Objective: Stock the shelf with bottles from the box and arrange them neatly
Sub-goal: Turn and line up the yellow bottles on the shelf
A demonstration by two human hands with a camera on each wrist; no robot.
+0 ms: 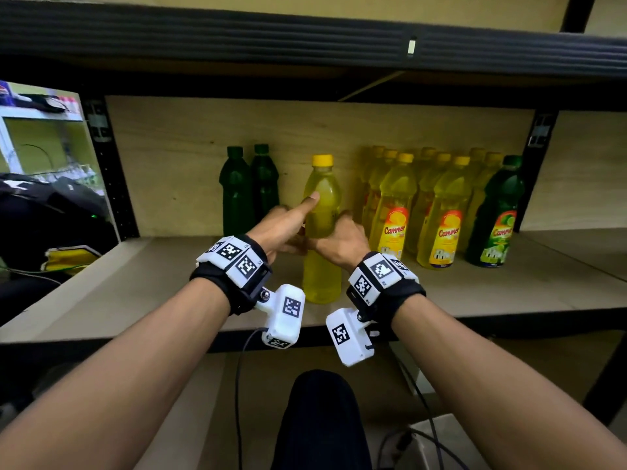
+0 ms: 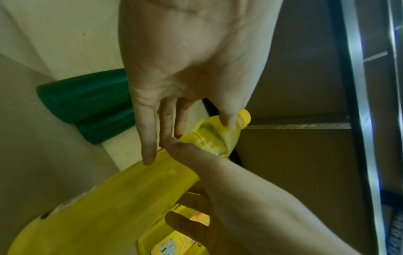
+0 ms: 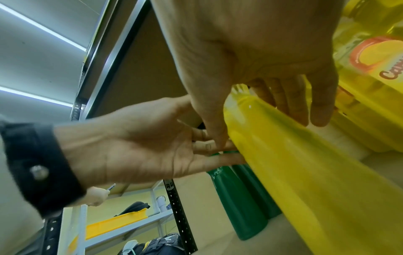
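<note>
Two dark green plastic bottles are standing at the back of the wooden shelf board. The left hand, fingers fairly straight and thumb up the neck, is steadying the unlabelled, waisted translucent yellow plastic bottle. The right hand is curling round its smooth midsection, probably to align it. Labelled yellow bottles are forming rows rightward, ending in a labelled green bottle.

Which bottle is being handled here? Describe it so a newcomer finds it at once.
On the wooden shelf, look between the two dark green bottles and the yellow labelled group. The yellow-capped bottle stands alone near the front edge, showing no label, with the left hand and right hand on it.
</note>
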